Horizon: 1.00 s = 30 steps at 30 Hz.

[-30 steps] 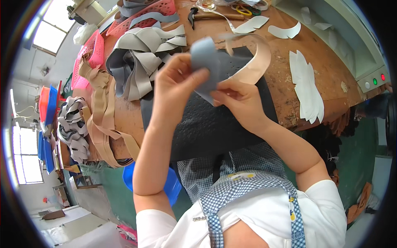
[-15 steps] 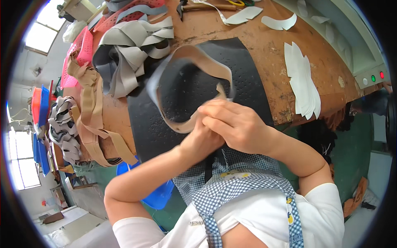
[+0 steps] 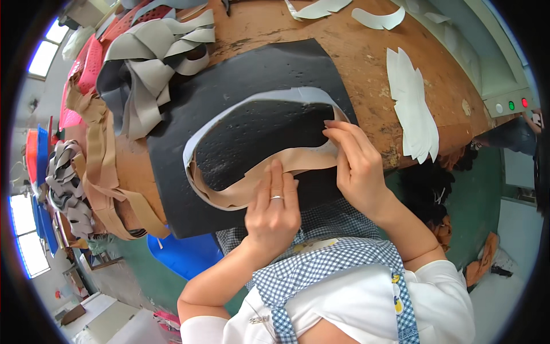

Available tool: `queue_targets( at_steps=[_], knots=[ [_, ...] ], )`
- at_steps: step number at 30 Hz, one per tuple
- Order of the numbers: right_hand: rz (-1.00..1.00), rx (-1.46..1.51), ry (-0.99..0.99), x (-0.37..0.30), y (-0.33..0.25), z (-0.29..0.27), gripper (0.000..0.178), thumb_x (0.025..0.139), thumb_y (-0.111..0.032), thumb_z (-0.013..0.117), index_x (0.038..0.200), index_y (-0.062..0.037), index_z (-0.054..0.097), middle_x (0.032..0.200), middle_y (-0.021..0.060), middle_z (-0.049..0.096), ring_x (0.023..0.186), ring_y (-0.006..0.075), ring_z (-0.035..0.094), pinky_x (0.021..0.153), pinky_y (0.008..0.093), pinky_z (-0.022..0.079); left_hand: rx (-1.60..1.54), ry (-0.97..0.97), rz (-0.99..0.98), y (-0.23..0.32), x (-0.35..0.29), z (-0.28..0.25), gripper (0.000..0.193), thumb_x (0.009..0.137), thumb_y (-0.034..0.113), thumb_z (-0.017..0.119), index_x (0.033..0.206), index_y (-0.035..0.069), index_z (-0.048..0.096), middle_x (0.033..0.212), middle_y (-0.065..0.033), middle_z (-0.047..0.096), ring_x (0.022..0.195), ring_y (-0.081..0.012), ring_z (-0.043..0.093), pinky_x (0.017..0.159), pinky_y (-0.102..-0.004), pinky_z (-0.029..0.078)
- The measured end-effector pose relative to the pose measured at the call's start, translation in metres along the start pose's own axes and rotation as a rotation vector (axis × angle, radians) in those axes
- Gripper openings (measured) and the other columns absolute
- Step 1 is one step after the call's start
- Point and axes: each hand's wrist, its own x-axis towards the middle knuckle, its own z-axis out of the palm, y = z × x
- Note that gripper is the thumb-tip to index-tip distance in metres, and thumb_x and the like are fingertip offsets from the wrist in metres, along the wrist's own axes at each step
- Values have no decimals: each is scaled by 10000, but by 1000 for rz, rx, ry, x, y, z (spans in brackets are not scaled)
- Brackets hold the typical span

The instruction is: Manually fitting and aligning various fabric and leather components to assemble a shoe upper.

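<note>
A loop of tan and pale-grey strip [image 3: 229,113], which looks like leather or fabric, stands on edge on a black pitted mat [image 3: 252,66]. Its near side leans down, tan face up. Two parts of the strip overlap there. My left hand [image 3: 274,209], with a ring on one finger, presses its outstretched fingers on this overlap. At the loop's right bend, my right hand [image 3: 360,166] curls its fingers over the strip, holding it; part of the bend is hidden behind them.
Grey strips [image 3: 152,63] lie heaped at the mat's far left, with tan strips [image 3: 106,166] hanging over the table edge. White cut pieces [image 3: 413,109] are stacked on the right. Pink baskets [image 3: 86,69] stand at the left. A panel with buttons [image 3: 511,105] is at far right.
My hands were together at the strip's ends and have moved apart. The loop has come down onto the mat, wider and flatter. The view has shifted slightly.
</note>
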Motion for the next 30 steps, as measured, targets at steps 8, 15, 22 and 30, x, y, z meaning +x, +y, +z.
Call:
queue_targets(
  at_steps=[8, 15, 22, 30],
  knots=[
    [-11, 10, 117, 0, -6, -7, 195, 932, 6, 550, 1118, 41, 599, 1155, 190, 625, 1001, 330, 647, 848, 371, 535, -151, 137, -183, -3, 12, 9, 106, 803, 13, 713, 898, -3, 668, 940, -134, 709, 724, -216, 665, 568, -274, 532],
    [50, 17, -80, 1, -10, -18, 200, 923, -159, 640, 906, 40, 653, 1140, 195, 604, 998, 315, 623, 833, 357, 521, -92, 102, -203, 2, 12, 6, 267, 773, 8, 730, 1038, 21, 705, 944, -106, 693, 734, -263, 669, 653, -326, 568],
    [160, 50, 17, -4, -3, -22, 140, 853, 10, 638, 990, 19, 607, 1089, 163, 640, 962, 314, 647, 830, 369, 523, -19, 13, -93, 4, 18, 7, 416, 656, -6, 657, 1062, 44, 731, 983, -67, 648, 779, -209, 633, 654, -297, 542],
    [169, 13, 49, -5, 6, -24, 200, 819, 87, 622, 1006, 15, 617, 1096, 154, 644, 983, 324, 650, 850, 371, 526, -91, 41, -6, 1, 16, 12, 423, 633, 56, 623, 1037, 40, 746, 998, -81, 635, 858, -212, 628, 715, -313, 525]
  ],
)
